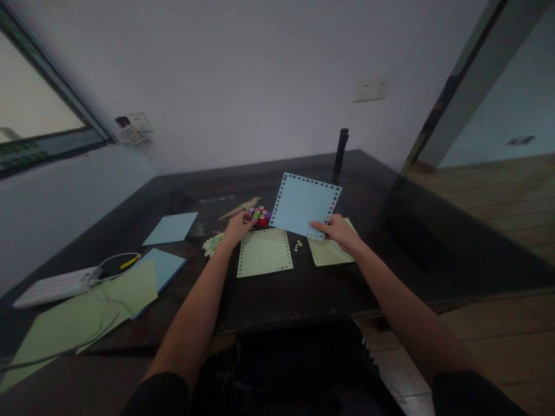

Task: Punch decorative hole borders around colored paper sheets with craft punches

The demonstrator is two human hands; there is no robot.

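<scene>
Right hand (pixel 339 231) is pinching square blue paper sheet (pixel 303 205) (punched border); left hand (pixel 237 226) is touching small plastic punches (pixel 260 215), grip unclear.

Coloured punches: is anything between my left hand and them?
Nothing visible. The left hand is right at the coloured punches, fingertips at the cluster's near edge. The blue sheet, pinched in the right hand, is held up just to their right, not across the path.

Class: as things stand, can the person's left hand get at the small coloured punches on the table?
Probably yes: the left hand is right beside the punches, nothing between; the right hand holds the blue sheet off to their right.
</scene>
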